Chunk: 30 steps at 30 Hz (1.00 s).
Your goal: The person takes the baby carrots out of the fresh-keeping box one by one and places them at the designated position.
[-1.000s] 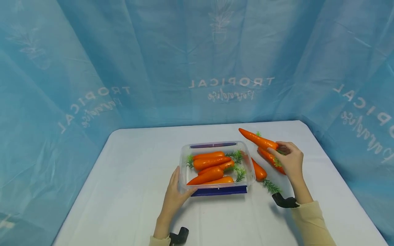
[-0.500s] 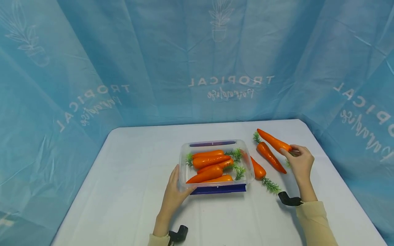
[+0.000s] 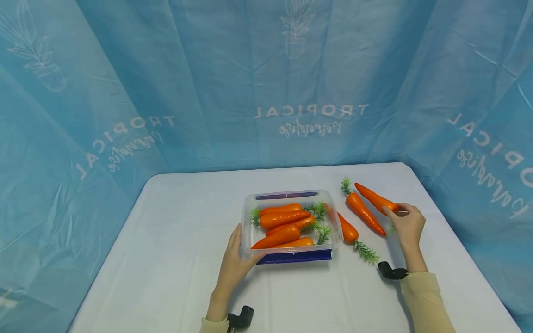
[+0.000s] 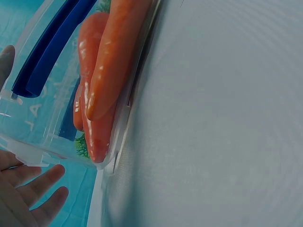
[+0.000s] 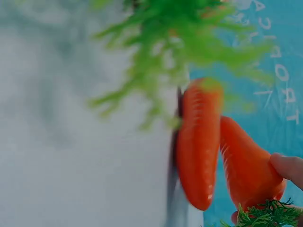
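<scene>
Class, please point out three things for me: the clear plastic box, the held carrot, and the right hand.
Clear plastic box [image 3: 294, 257]: head view, on its blue front flap.
Held carrot [image 3: 376, 198]: head view, midway along its orange body.
Right hand [image 3: 408, 226]: head view, middle of the hand.

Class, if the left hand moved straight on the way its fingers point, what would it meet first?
Most likely the left hand would meet the clear container beside it; whether they touch is unclear.

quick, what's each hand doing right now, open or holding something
Left hand: open, at a corner of the plastic box.
Right hand: closed, pinching a carrot near its thick end.
</scene>
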### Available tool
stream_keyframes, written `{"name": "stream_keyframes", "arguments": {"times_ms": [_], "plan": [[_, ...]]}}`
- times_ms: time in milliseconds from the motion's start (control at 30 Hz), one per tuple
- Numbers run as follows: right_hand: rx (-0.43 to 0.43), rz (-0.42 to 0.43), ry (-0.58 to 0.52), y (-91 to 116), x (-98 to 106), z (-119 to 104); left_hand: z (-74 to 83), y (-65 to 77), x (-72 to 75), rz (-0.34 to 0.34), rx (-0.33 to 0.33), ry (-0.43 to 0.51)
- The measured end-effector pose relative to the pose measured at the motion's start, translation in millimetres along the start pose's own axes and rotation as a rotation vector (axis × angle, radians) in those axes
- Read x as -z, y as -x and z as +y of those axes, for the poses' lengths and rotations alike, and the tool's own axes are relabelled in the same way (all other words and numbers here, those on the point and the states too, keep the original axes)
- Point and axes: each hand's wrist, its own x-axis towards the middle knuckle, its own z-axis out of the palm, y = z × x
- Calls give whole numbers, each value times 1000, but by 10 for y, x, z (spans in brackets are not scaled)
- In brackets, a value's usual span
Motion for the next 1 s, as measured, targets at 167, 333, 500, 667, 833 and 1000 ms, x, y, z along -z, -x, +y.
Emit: {"name": "stream_keyframes", "arguments": {"times_ms": [167,333,500,667,833,1000], "plan": [[-7,-17,30,0,-27,67,-16,-1,-2,2,-16,12],[-4,-28,37,-8,-42,123,-31,6,-6,9,-37,25],[-36,-43,47,-11,-43,157,-32,12,-5,9,-33,25],[-52,-85,61,-3,-26,172,-12,21,7,1,-21,15],[-81,-129,74,0,-18,155,-11,24,5,-1,-16,15],[-107,-168,103,-7,-16,140,-18,12,4,-1,-18,15]]}}
